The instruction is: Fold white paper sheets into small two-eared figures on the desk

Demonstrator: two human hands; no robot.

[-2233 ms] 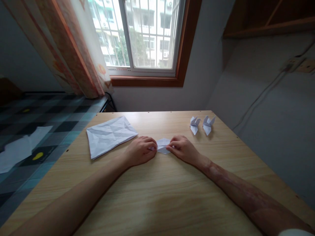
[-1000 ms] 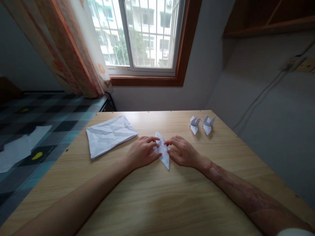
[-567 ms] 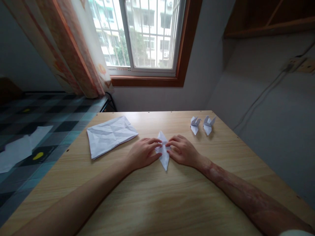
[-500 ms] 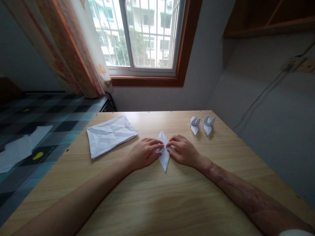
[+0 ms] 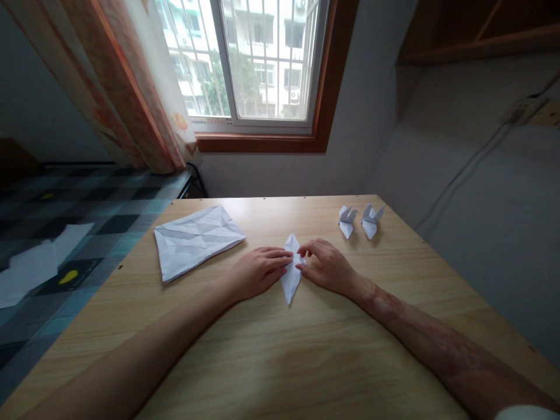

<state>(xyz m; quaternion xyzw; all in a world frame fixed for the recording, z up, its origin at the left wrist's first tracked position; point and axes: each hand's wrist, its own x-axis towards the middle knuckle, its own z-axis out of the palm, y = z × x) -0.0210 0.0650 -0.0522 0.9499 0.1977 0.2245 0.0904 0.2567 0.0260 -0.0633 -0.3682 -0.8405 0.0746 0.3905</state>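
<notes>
A narrow, diamond-shaped piece of folded white paper (image 5: 290,286) lies on the wooden table between my hands, one point toward me and the other toward the window. My left hand (image 5: 261,270) rests at its left side, fingers extended onto the middle and thumb just below, holding it. From the right, my right hand (image 5: 326,264) has its fingers bent, with thumb and forefinger at the paper's right edge around a small side flap. My fingers cover part of the paper's middle.
Two small folded white paper figures (image 5: 347,221) stand at the table's back right. A stack of creased white paper sheets (image 5: 199,239) lies at the back left. More white paper (image 5: 44,259) is on the checked bed beside the wooden table (image 5: 280,361).
The folded paper has turned slightly, its near point swinging left and its far point right. My right fingertips have shifted and curled a little; my left hand stays nearly in place.
</notes>
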